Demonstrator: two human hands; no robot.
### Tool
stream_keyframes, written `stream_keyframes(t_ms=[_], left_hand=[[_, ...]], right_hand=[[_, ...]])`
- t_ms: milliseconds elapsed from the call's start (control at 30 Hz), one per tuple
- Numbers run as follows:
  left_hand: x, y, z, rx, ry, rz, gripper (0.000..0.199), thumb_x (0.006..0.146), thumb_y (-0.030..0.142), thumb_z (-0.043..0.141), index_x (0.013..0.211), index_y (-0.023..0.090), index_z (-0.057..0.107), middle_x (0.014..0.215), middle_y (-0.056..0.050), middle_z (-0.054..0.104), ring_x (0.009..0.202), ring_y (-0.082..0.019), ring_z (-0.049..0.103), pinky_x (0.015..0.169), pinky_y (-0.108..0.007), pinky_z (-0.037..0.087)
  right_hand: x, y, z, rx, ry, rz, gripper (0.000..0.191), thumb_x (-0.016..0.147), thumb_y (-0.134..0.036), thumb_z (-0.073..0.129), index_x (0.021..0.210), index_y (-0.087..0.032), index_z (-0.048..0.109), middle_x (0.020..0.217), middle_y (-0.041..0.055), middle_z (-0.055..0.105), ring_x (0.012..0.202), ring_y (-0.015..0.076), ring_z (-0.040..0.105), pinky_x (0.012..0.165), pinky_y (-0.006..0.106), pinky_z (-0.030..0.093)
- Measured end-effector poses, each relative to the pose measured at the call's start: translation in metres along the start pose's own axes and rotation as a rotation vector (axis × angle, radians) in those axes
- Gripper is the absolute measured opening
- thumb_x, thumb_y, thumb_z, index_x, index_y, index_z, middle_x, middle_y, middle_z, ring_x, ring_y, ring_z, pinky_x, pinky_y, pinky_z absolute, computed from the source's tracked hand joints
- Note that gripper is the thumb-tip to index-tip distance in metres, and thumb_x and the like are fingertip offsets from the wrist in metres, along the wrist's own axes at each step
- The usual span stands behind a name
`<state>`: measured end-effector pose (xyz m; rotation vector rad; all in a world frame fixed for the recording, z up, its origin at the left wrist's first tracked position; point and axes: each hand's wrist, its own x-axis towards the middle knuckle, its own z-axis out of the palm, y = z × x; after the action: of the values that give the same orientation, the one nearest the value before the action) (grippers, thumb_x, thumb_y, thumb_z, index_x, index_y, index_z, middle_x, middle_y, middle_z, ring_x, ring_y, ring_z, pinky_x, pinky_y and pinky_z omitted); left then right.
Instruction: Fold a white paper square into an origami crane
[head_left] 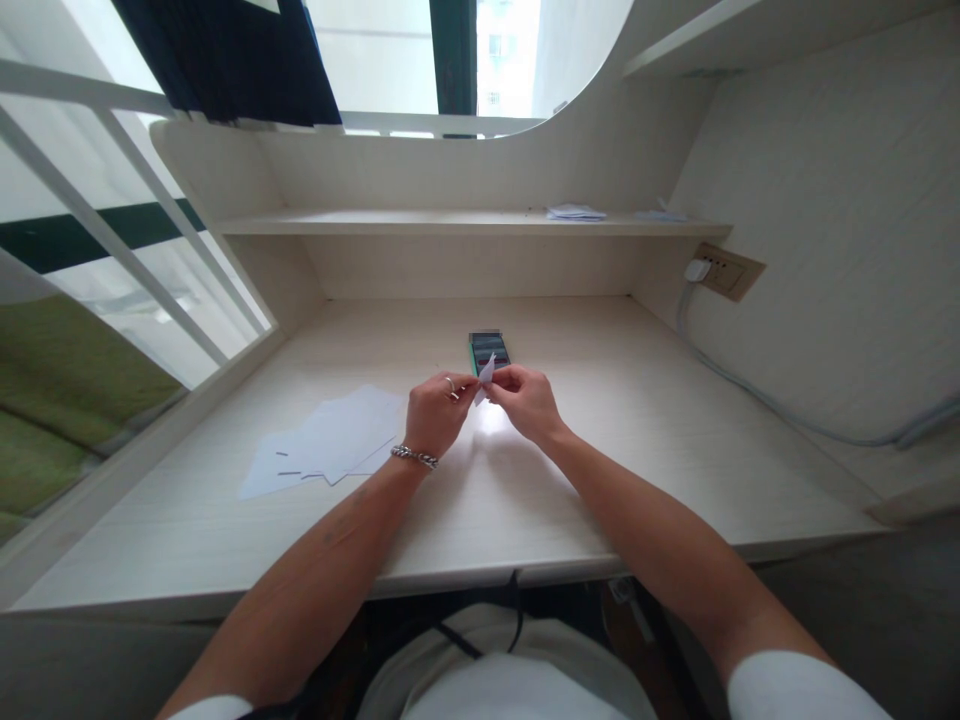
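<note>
A small folded piece of white paper [485,373] is held up above the desk between both hands. My left hand [437,410], with a ring and a chain bracelet at the wrist, pinches its left side. On the other side, the fingertips of my right hand [526,400] grip the same paper. Just behind the hands a phone [490,347] with a green edge lies on the desk, its lower end partly covered by the paper and fingers. Flat white sheets [330,435] overlap one another to the left of my left hand.
The pale desk [637,480] has a shelf [420,222] along its back, with folded papers [576,213] on it. At the right, a grey cable [739,382] runs from a wall socket [729,271]. White rails [120,235] stand at the left.
</note>
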<state>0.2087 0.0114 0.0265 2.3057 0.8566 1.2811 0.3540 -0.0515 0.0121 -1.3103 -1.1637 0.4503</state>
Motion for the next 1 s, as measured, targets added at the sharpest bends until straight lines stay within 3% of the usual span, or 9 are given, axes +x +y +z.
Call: stream_keyframes(t_ms=[633,1000], left_hand=[[-0.002,0.005,0.002,-0.053,0.022,0.016,0.014,0.083,0.028,0.065,0.086,0.022,0.077,0.084,-0.004,0.077,0.065,-0.015,0.065,0.067,-0.025,0.050],[0.001,-0.004,0.005,-0.444,-0.110,-0.169,0.029,0.076,0.037,0.073,0.094,0.014,0.073,0.079,-0.008,0.075,0.067,-0.017,0.068,0.063,-0.027,0.054]], right_hand=[[0.002,0.003,0.000,0.049,0.016,0.012,0.025,0.074,-0.038,0.072,0.086,-0.017,0.070,0.078,0.0065,0.074,0.072,0.0214,0.072,0.069,0.034,0.058],[0.004,-0.008,-0.004,0.204,-0.028,0.112,0.037,0.067,-0.049,0.077,0.078,-0.015,0.068,0.071,0.0043,0.069,0.063,0.0171,0.065,0.061,0.032,0.058]])
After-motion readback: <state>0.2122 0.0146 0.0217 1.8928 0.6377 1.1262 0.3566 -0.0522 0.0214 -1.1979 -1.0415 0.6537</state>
